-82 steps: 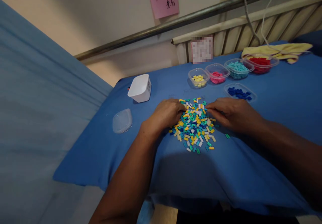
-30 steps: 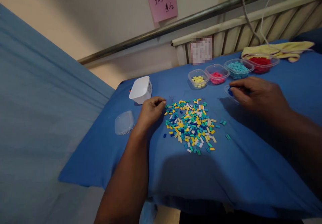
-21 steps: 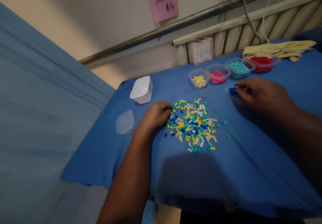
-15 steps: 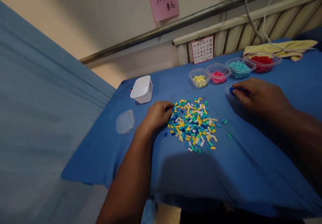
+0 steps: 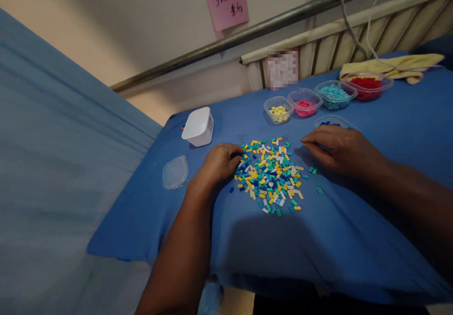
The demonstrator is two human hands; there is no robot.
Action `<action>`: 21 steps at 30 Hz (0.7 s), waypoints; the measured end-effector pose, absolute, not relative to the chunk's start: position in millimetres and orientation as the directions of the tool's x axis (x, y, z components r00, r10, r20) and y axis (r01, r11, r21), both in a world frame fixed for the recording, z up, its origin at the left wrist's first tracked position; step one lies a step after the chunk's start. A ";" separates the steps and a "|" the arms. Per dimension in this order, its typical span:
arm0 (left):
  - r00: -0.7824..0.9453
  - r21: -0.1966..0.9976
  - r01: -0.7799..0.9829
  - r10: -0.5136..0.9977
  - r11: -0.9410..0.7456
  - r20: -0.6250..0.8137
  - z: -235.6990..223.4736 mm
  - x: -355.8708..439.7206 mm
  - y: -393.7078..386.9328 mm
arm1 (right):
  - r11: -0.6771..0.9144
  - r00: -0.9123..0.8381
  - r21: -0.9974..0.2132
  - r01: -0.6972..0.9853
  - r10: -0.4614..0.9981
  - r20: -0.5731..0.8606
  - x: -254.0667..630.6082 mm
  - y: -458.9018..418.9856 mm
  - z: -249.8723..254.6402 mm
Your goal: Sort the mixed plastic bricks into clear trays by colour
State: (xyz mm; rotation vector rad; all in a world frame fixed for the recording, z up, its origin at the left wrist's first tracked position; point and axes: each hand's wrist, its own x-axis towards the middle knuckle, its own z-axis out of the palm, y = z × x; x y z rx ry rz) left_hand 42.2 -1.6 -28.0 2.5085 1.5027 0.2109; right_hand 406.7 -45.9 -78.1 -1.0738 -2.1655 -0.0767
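Observation:
A loose heap of small plastic building bricks (image 5: 269,176) in yellow, white, green, teal and dark blue lies on the blue cloth. At its left edge rests my left hand (image 5: 220,163), fingers curled with the tips at the bricks; whatever they pinch is hidden. To the right of the heap, my right hand (image 5: 341,149) hovers with fingers stretched out leftward and thumb slightly apart, nothing visible in it. Just behind that hand, partly covered by it, stands a clear tub (image 5: 334,118) with dark blue bricks.
Along the back stand clear tubs of pale yellow (image 5: 278,110), pink (image 5: 305,103), light blue (image 5: 335,94) and red bricks (image 5: 368,87). A yellow cloth (image 5: 392,65) lies behind them. At left are a white container (image 5: 198,126) and a clear lid (image 5: 175,172). A few stray bricks lie right of the heap.
My right hand has moved left and toward me, away from the dark blue tub, and the dark blue brick in its fingers is no longer seen there. My left hand stays at the heap.

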 end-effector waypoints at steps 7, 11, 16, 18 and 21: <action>0.504 0.097 0.860 0.863 -0.500 -0.018 -24.4 46.1 -3.5 | 0.631 -0.410 -0.281 0.723 0.719 0.562 403.8 -47.2 -81.7; 0.516 0.100 0.846 0.852 -0.523 0.093 -25.0 53.4 -4.8 | 0.636 -0.413 -0.278 0.720 0.715 0.564 401.0 -48.5 -78.2; 0.634 0.149 0.747 0.761 -0.648 0.135 -31.3 69.5 -3.6 | 0.635 -0.432 -0.305 0.710 0.735 0.523 396.4 -49.5 -73.5; 0.661 0.148 0.729 0.743 -0.669 0.103 -32.2 75.7 -3.0 | 0.631 -0.428 -0.334 0.701 0.745 0.511 394.4 -50.4 -72.4; 0.657 0.131 0.741 0.752 -0.658 0.061 -31.0 82.4 -3.0 | 0.626 -0.419 -0.367 0.688 0.756 0.504 391.2 -52.2 -71.7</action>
